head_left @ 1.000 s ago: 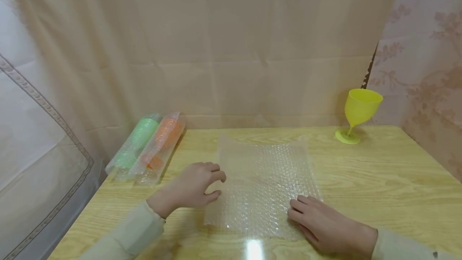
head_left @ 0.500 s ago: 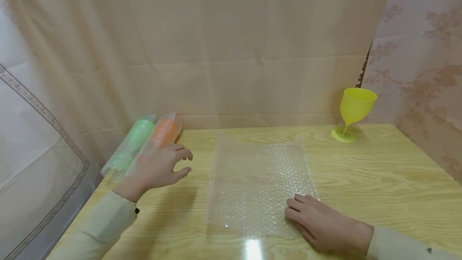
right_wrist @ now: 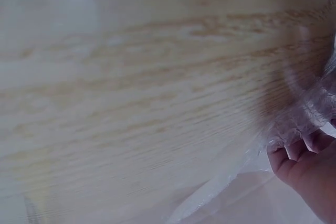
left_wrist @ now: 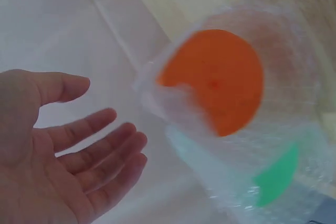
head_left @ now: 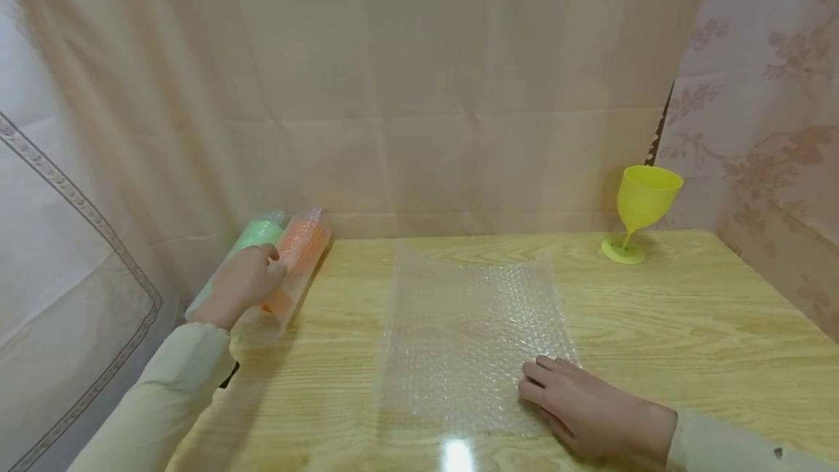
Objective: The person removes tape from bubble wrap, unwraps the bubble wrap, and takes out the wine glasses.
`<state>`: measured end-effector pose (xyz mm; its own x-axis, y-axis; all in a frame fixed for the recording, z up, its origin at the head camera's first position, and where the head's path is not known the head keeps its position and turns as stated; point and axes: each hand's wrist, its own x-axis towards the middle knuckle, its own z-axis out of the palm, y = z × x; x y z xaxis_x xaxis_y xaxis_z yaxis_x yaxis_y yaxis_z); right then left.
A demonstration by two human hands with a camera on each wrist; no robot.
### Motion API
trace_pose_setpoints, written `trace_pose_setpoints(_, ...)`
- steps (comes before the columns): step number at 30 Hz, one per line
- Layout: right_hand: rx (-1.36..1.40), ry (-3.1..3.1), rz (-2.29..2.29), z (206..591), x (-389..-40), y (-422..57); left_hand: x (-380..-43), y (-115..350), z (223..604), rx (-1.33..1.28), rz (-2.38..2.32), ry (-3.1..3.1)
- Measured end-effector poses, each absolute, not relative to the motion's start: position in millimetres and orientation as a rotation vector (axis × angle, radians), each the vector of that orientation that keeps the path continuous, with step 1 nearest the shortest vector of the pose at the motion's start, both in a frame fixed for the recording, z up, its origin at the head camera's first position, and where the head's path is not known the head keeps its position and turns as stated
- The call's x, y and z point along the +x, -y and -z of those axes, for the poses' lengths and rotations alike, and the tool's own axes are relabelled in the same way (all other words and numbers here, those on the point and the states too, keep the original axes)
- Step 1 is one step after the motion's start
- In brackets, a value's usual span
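Note:
My left hand (head_left: 242, 279) hovers over two bubble-wrapped goblets at the table's back left, one orange (head_left: 303, 242) and one green (head_left: 261, 230). In the left wrist view its fingers are loosely bent, with nothing between them, apart from the wrapped goblets. The orange goblet's round base (left_wrist: 226, 72) faces that camera. A flat piece of clear bubble wrap (head_left: 472, 326) lies mid-table. On its near right corner rests my right hand (head_left: 583, 406), fingers slightly bent. In the right wrist view those fingertips touch the wrap's edge (right_wrist: 294, 127).
A yellow goblet (head_left: 645, 202), unwrapped, stands upright at the back right of the wooden table (head_left: 682, 341). Beige cloth (head_left: 426, 93) hangs behind the table. Patterned fabric (head_left: 780, 151) borders the right side, pale fabric (head_left: 59, 261) the left.
My left hand has left the bubble wrap and moved left and away from me, to over the wrapped goblets. The right hand has stayed on the wrap's corner.

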<state>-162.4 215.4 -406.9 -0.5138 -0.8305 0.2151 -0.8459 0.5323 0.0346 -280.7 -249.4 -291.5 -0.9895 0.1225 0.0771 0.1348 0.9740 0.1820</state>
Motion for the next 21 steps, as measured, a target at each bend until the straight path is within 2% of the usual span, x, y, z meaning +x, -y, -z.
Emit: trace_pose_setpoints(21,1.446,2.552,-0.054,403,-164,-214,-300,263,325,0.001,0.482,3.112)
